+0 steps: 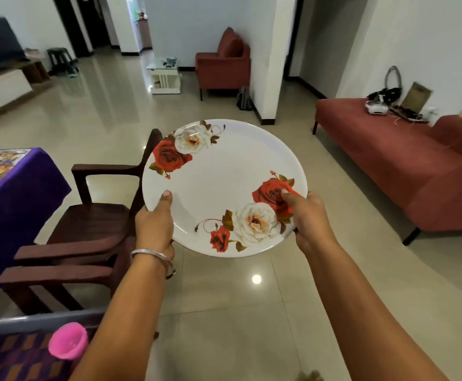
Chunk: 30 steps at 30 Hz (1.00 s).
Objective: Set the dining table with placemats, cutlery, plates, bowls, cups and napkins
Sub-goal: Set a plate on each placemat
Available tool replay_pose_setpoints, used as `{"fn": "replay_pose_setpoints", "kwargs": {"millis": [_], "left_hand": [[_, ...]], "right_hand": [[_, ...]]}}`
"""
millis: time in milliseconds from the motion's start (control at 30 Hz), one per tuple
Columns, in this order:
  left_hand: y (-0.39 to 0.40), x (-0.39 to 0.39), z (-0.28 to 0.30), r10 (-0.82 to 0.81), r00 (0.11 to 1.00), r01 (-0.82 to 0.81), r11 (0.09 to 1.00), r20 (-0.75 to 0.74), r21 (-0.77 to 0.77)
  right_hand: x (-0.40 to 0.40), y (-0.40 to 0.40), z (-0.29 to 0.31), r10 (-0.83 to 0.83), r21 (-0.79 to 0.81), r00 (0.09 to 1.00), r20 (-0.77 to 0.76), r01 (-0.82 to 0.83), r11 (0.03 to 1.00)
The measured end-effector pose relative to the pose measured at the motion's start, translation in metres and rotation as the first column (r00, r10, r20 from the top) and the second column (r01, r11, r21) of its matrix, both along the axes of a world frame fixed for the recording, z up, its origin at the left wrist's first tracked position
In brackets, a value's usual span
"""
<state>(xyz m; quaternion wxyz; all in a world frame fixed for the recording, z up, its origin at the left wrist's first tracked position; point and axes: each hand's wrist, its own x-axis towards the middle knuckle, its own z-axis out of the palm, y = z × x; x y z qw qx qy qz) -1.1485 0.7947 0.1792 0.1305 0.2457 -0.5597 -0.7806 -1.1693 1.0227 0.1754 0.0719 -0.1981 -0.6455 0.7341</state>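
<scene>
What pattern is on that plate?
White plate with red and white roses, seen in the head view.

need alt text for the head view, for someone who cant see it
Both hands, left and right, hold a white rose-patterned plate by its near rim, thumbs on top, above a tiled floor. A table under purple cloth and wooden chairs stand to the left, a red sofa to the right.

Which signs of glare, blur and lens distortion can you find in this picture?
Head view: ceiling-light glare spots on the glossy floor; the pink cup at the lower edge is blurred; wide-angle bending curves the sofa and walls; the plate looks sharp.
</scene>
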Motion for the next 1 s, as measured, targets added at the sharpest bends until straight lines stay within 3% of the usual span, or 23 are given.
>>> {"fn": "replay_pose_setpoints", "kwargs": {"millis": [233, 467, 700, 1000], "left_hand": [[0.048, -0.125, -0.006, 0.193, 0.981, -0.192, 0.981, 0.038, -0.009], [0.06, -0.225, 0.001, 0.428, 0.903, -0.428, 0.904, 0.033, -0.006], [0.006, -0.338, -0.006, 0.612, 0.79, -0.613, 0.79, 0.039, 0.013], [-0.121, -0.519, 0.006, 0.709, 0.703, -0.708, 0.705, 0.054, -0.041]], "right_hand": [[-0.175, 0.045, -0.001, 0.221, 0.083, 0.975, -0.034, -0.217, 0.973], [-0.339, 0.036, 0.018, 0.459, 0.239, 0.885, -0.08, -0.43, 0.871], [-0.487, -0.048, 0.006, 0.644, 0.219, 0.76, -0.092, -0.615, 0.757], [-0.694, -0.197, 0.021, 0.741, 0.197, 0.664, -0.099, -0.717, 0.669]]}}
